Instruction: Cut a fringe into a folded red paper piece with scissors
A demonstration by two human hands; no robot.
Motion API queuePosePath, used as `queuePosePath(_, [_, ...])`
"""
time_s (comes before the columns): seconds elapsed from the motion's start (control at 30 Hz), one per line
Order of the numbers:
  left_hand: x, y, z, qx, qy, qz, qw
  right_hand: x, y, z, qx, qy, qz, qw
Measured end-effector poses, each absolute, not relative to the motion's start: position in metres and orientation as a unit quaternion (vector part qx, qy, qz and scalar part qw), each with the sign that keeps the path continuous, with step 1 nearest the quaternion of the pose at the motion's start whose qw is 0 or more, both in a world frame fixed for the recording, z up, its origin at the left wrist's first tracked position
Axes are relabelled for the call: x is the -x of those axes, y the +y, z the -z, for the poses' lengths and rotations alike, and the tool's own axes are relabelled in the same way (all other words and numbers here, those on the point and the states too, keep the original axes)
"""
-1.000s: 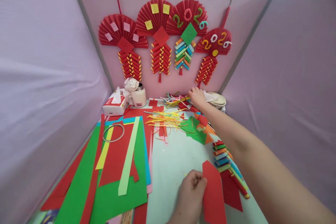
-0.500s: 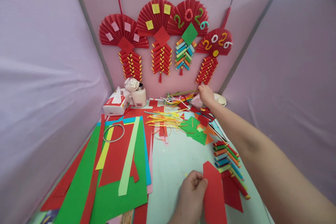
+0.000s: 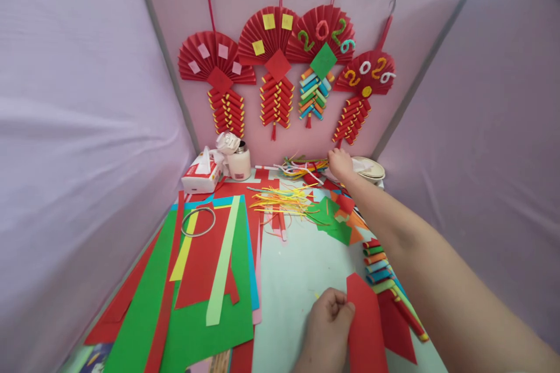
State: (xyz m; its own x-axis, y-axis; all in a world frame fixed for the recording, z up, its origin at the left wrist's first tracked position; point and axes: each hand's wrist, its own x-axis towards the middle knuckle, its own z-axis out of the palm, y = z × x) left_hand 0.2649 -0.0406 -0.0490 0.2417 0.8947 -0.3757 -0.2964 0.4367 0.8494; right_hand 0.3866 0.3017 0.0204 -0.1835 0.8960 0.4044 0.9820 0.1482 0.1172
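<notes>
My left hand (image 3: 329, 327) pinches the left edge of a folded red paper piece (image 3: 366, 326) between thumb and curled fingers, low over the table. At the back, my right hand (image 3: 340, 164) reaches to the right end of a bundle of coloured pipe cleaners (image 3: 301, 169), just below a hanging red paper firecracker string (image 3: 351, 121). Its fingers are curled and their tips are hidden, so what they grip does not show. Beside my right forearm lies a row of rolled coloured paper tubes (image 3: 380, 268), partly covered by the arm.
Sheets of coloured paper (image 3: 219, 326) with a metal ring (image 3: 198, 222) lie at left. Behind them stand a tissue box (image 3: 201, 176) and a white jar (image 3: 240, 163). Yellow strips (image 3: 284, 198) and green scraps (image 3: 335, 221) lie mid-table. Red paper fans (image 3: 216, 55) hang on the wall.
My right hand has moved slightly left and down toward the pipe cleaners, away from the hanging string's lower end. My left hand keeps hold of the red paper. The view has shifted slightly.
</notes>
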Motion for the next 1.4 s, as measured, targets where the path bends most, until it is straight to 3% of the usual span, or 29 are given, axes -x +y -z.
queuePosePath(0.33, [-0.268, -0.040, 0.056, -0.316, 0.461, -0.426, 0.711, -0.363, 0.309, -0.022, 0.602, -0.772, 0.163, 0.122])
queuePosePath(0.83, [-0.278, -0.035, 0.096, -0.332, 0.490, -0.398, 0.701, -0.262, 0.321, -0.013, 0.440, -0.884, 0.119, 0.108])
queuePosePath(1.07, [-0.272, -0.036, 0.091, -0.315, 0.468, -0.403, 0.721, -0.254, 0.325, -0.009, 0.475, -0.841, 0.093, 0.242])
queuePosePath(1.4, [-0.279, -0.039, 0.072, -0.323, 0.521, -0.399, 0.682, -0.271, 0.280, -0.066, 0.379, -0.814, 0.059, 0.437])
